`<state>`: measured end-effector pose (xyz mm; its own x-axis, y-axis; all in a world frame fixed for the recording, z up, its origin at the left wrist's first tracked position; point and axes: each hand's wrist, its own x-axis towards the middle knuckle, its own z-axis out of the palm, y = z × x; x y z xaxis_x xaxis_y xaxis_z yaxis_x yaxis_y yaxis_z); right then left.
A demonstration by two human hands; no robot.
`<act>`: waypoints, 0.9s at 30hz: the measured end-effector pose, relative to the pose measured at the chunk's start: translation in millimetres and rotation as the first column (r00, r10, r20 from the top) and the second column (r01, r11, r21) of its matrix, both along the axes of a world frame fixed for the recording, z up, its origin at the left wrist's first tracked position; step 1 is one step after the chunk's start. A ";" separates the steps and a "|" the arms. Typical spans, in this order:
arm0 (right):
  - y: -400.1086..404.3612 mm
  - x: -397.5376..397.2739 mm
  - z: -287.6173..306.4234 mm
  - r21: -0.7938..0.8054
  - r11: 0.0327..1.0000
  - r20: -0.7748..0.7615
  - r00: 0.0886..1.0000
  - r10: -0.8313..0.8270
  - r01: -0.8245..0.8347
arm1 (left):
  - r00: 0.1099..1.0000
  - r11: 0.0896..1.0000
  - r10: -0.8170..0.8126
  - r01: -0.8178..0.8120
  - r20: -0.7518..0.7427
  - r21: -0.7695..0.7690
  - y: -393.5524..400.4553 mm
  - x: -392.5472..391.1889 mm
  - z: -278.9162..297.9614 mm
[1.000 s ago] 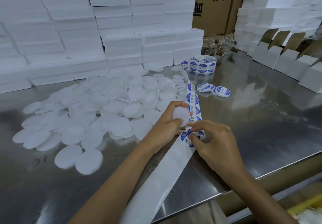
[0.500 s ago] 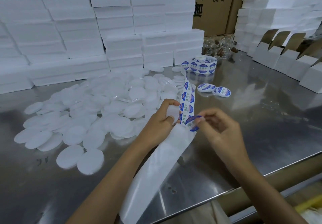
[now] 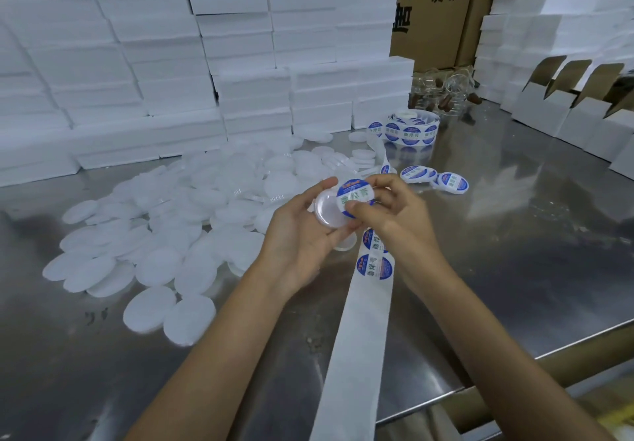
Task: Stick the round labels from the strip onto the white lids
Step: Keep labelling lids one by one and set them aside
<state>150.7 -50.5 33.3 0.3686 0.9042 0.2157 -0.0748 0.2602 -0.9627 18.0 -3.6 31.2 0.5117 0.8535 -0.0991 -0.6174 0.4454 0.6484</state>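
My left hand [image 3: 302, 234] grips a round white lid [image 3: 327, 208] by its edge, held above the steel table [image 3: 514, 252]. My right hand [image 3: 391, 210] pinches a round blue-and-white label [image 3: 353, 193] and holds it over the lid's right side. The white backing strip [image 3: 363, 307] runs from under my hands off the table's front edge, with two labels [image 3: 374, 265] still on it. The label roll [image 3: 410, 130] sits farther back. A big spread of bare white lids [image 3: 178, 234] lies to the left.
Two labelled lids [image 3: 434, 178] lie right of my hands. Stacks of white foam slabs [image 3: 171, 63] line the back and left. Cardboard cartons [image 3: 435, 5] stand behind, clear jars [image 3: 442, 92] beside them, and open white boxes [image 3: 562, 114] at the right.
My right hand peeled a label off the strip and brought it over the lid. My left hand lifted and turned the lid up. The strip dropped back flat on the table.
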 end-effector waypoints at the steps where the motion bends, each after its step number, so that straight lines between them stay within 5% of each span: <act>1: 3.7 -4.5 -1.7 0.012 1.000 0.012 1.000 -0.002 0.002 | 1.000 1.000 0.002 -0.002 0.006 -0.006 0.3 -0.6 0.3; 8: 12.9 -12.6 -13.1 0.030 0.999 0.122 0.991 -0.048 0.045 | 0.992 0.998 0.029 -0.021 -0.125 0.061 1.3 -1.2 -0.8; 27: 16.7 -11.5 -26.2 0.074 0.990 0.303 0.943 -0.137 0.120 | 0.991 0.991 0.026 -0.009 -0.128 0.131 -1.8 1.4 -2.4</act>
